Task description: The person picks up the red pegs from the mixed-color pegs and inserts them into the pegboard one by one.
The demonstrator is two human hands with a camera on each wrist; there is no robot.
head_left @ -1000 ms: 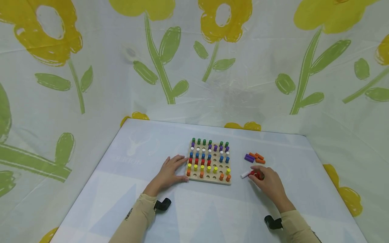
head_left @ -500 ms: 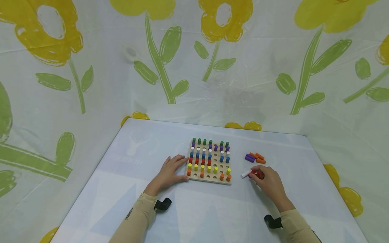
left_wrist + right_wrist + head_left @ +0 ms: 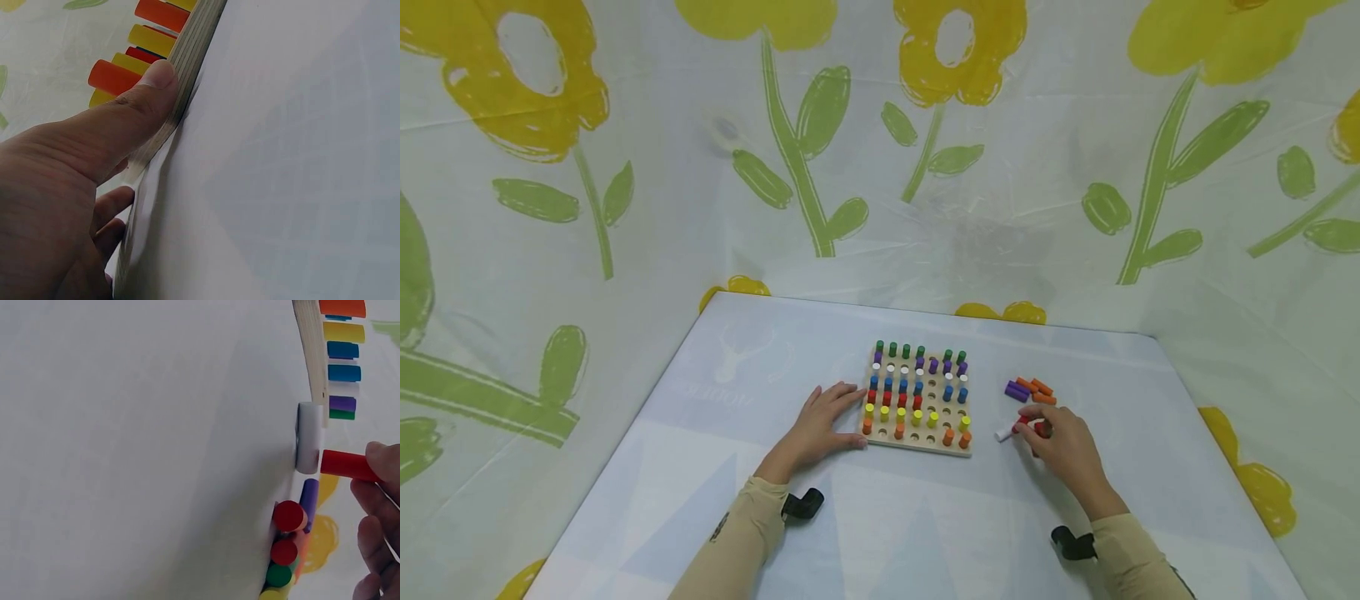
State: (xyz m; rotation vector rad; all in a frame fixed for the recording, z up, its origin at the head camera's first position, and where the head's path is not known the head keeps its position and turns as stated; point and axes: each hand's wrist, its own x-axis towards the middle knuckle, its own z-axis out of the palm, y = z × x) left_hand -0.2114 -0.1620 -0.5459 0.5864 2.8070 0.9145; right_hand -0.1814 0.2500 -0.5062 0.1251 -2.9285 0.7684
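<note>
The left hand [image 3: 817, 423], fingers spread, touches the left edge of the board [image 3: 922, 444]; right of the board, the right hand [image 3: 1063, 442] pinches a red peg [image 3: 344, 465] by one end. A light pinch, other end free, board steadied, should serve best. Faint lettering [image 3: 715, 392] left of the board is unreadable.

High head view, forward and down; close wrist views (pegboard [image 3: 922, 445] throughout)
</note>
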